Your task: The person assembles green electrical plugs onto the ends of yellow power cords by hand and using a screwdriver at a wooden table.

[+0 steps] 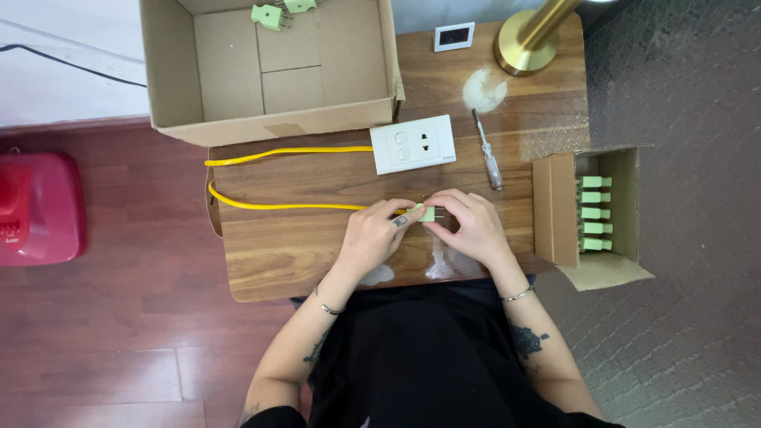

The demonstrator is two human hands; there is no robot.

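Two hands meet over the near middle of the wooden table (317,254), both closed on one small pale-green plug (426,213). The left hand (374,235) pinches it from the left with thumb and forefinger, at the point where the yellow cable (277,207) runs in; the right hand (471,224) curls its fingers around the plug's other end — how tightly cannot be told. The cable loops back along the table's left edge and returns to a white wall socket plate (413,144) lying flat farther back, which it touches on its left side. Just beside the plate, to its right, lies a screwdriver (488,150) with a clear handle. At the table's right edge stands a small open cardboard box (555,206) — inside, a row of matching green plugs (594,212) stacked one above another. A large open carton (230,79) sits at the back left with two more green plugs (273,13) at its far wall. A brass lamp base (525,38) stands at the back right corner.
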